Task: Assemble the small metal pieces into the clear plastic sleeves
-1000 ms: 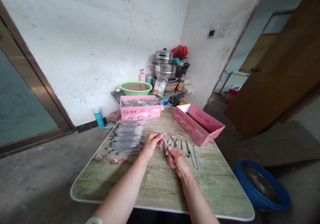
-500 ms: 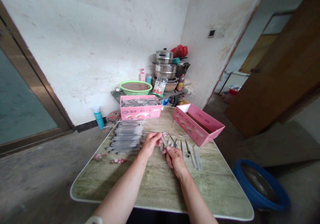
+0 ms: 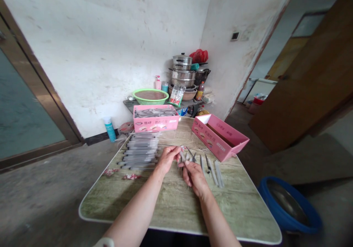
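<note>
Over the middle of the table, my left hand (image 3: 167,159) pinches a narrow translucent pen tube (image 3: 182,155) between thumb and fingertips. My right hand (image 3: 193,174) is closed at the lower end of the same tube, its fingertips close to the left ones. Small details between the fingers are blurred. Just beyond my right hand lie dark, thin pen parts (image 3: 191,154) in a loose heap. To the right are several clear tubes (image 3: 219,174) and a black pen piece (image 3: 207,164). Left of my left hand, grey pens with dark ends (image 3: 140,149) lie in a stacked row.
A pink box (image 3: 156,124) full of pens stands at the table's back left; another pink box (image 3: 220,138) stands at the right edge. Crumpled red-and-white scraps (image 3: 131,176) lie at left. Behind are a green basin (image 3: 150,101) and stacked pots (image 3: 182,78). A blue tub (image 3: 289,203) sits right.
My hands stay close together at the same spot, with only small finger movements around the tube. The view has shifted very slightly. The boxes and laid-out pens are unchanged.
</note>
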Available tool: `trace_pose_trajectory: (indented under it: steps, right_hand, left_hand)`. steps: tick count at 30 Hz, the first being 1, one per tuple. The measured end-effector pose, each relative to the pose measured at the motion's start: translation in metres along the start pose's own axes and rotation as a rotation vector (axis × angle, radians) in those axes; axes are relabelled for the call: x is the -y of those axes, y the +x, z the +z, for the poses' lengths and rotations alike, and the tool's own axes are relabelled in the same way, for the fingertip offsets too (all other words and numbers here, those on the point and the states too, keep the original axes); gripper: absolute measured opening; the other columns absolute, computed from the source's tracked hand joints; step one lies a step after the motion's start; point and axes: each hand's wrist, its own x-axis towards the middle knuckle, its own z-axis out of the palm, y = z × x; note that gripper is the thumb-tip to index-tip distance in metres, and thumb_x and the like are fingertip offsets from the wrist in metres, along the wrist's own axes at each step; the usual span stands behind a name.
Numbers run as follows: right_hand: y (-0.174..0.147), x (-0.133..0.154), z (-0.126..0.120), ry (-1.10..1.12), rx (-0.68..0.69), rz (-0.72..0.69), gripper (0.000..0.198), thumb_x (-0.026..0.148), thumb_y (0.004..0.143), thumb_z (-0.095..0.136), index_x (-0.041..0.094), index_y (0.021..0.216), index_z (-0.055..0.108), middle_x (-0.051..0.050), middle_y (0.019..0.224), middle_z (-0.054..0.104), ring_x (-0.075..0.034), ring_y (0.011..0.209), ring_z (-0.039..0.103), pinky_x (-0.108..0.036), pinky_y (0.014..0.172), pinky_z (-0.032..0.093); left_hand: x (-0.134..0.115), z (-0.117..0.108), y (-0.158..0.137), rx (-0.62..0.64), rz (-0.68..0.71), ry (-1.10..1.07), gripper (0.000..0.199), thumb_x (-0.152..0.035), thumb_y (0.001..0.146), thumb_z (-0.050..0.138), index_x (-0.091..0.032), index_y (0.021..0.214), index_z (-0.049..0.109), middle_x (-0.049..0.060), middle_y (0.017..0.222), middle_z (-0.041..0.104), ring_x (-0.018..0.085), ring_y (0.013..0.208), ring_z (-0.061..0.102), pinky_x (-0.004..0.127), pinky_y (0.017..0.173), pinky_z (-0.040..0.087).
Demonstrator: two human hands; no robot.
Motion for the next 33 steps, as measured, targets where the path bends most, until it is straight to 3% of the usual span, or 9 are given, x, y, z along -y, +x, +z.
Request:
trace_pose_trajectory:
  steps: [3, 7, 10, 16, 19, 23, 26, 29, 33]
  right_hand:
    - [0.001, -0.002, -0.002, -0.11, -0.021, -0.066, 0.045, 0.056, 0.09, 0.043, 0.016, 0.079, 0.061, 0.009, 0.037, 0.037, -0.007, 0.031, 0.022, -0.021, 0.036, 0.017]
    - [0.0, -0.005, 0.001, -0.65, -0.217, -0.33, 0.041, 0.045, 0.093, 0.042, 0.018, 0.067, 0.058, 0.0, 0.051, 0.05, -0.011, 0.046, 0.043, -0.022, 0.048, 0.026]
    - [-0.002, -0.006, 0.005, -0.861, -0.341, -0.387, 0.036, 0.042, 0.092, 0.043, 0.018, 0.07, 0.06, -0.002, 0.055, 0.053, -0.013, 0.05, 0.046, -0.024, 0.051, 0.026]
    - [0.001, -0.002, 0.003, -0.191, -0.055, -0.05, 0.047, 0.057, 0.092, 0.037, 0.018, 0.08, 0.059, 0.007, 0.042, 0.038, -0.009, 0.033, 0.026, -0.022, 0.037, 0.02]
    - [0.002, -0.001, -0.001, -0.097, -0.014, -0.01, 0.049, 0.059, 0.091, 0.035, 0.017, 0.082, 0.06, 0.01, 0.038, 0.03, -0.008, 0.03, 0.019, -0.022, 0.035, 0.017]
    - [-0.002, -0.004, 0.001, -0.63, -0.19, -0.285, 0.044, 0.05, 0.091, 0.041, 0.017, 0.069, 0.059, 0.0, 0.049, 0.05, -0.01, 0.042, 0.041, -0.022, 0.046, 0.025]
    - [-0.006, -0.008, 0.004, -1.058, -0.287, -0.394, 0.039, 0.041, 0.095, 0.038, 0.017, 0.077, 0.063, -0.004, 0.058, 0.059, -0.013, 0.05, 0.051, -0.025, 0.051, 0.025]
    - [-0.004, -0.01, 0.0, -1.162, -0.432, -0.345, 0.041, 0.039, 0.097, 0.033, 0.018, 0.08, 0.063, -0.005, 0.06, 0.063, -0.015, 0.051, 0.055, -0.025, 0.052, 0.024]
    - [-0.001, -0.008, -0.014, -1.172, -0.647, -0.216, 0.044, 0.041, 0.097, 0.032, 0.018, 0.081, 0.065, -0.006, 0.06, 0.064, -0.016, 0.051, 0.055, -0.026, 0.051, 0.023]
  left_hand:
    - [0.002, 0.001, 0.0, -0.006, -0.001, 0.012, 0.038, -0.047, 0.076, 0.069, -0.01, 0.08, 0.071, 0.0, 0.053, 0.055, 0.007, 0.043, 0.045, 0.02, 0.044, 0.034]
    - [0.007, 0.0, 0.001, -0.089, -0.005, 0.022, 0.041, -0.049, 0.072, 0.072, -0.008, 0.076, 0.071, 0.0, 0.052, 0.055, 0.008, 0.044, 0.045, 0.02, 0.042, 0.034]
    - [0.008, -0.001, 0.001, -0.135, -0.007, 0.029, 0.042, -0.049, 0.071, 0.072, -0.008, 0.075, 0.071, 0.0, 0.052, 0.054, 0.008, 0.044, 0.045, 0.02, 0.042, 0.034]
    - [0.002, 0.002, -0.001, 0.003, -0.015, 0.006, 0.039, -0.048, 0.075, 0.069, -0.009, 0.08, 0.07, -0.001, 0.052, 0.055, 0.007, 0.042, 0.045, 0.02, 0.043, 0.035]
    - [0.003, 0.004, -0.001, 0.031, -0.028, 0.024, 0.04, -0.049, 0.074, 0.07, -0.009, 0.079, 0.07, -0.001, 0.051, 0.055, 0.008, 0.042, 0.046, 0.02, 0.043, 0.035]
    - [0.005, 0.0, 0.002, -0.121, 0.008, 0.027, 0.043, -0.051, 0.07, 0.072, -0.009, 0.075, 0.069, 0.0, 0.052, 0.055, 0.008, 0.043, 0.046, 0.02, 0.043, 0.035]
    - [0.005, -0.004, 0.004, -0.235, 0.053, 0.034, 0.044, -0.054, 0.069, 0.072, -0.01, 0.074, 0.069, -0.001, 0.055, 0.056, 0.008, 0.046, 0.046, 0.02, 0.044, 0.036]
    - [0.007, -0.004, 0.004, -0.21, 0.065, 0.221, 0.043, -0.055, 0.075, 0.064, -0.012, 0.077, 0.068, -0.001, 0.055, 0.055, 0.009, 0.045, 0.046, 0.022, 0.044, 0.034]
    - [0.009, -0.003, 0.004, -0.209, 0.136, 0.818, 0.035, -0.042, 0.082, 0.056, -0.015, 0.061, 0.064, -0.004, 0.045, 0.046, 0.01, 0.045, 0.04, 0.023, 0.048, 0.024]
